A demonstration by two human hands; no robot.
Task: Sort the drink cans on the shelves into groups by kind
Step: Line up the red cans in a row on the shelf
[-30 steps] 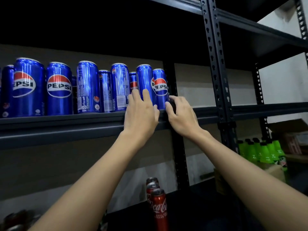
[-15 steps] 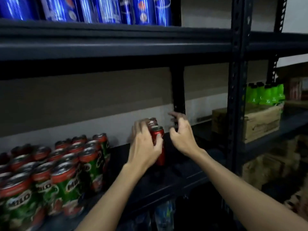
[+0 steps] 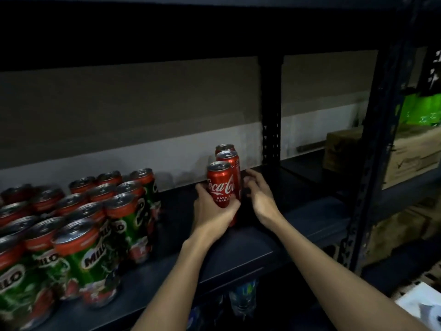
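Both forearms reached up and forward over the edge of the dark shelf, converging on a short row of three red Coca-Cola cans standing upright one behind the other, close to the black rear upright. The left hand was wrapped around the front can, thumb curled across the lower face below the lettering, fingers round the can's left side and hidden behind it. The right hand hovered just beside the row on its right, wrist bent, fingers loosely curled toward the cans; whether the fingertips actually touched metal could not be made out. The two hands stood a little apart with the cans between them.

Well off to the left on the same shelf sat a tight block of green-and-red Milo cans, all upright. Beyond the front post, cardboard boxes and something bright green showed on the neighbouring rack.
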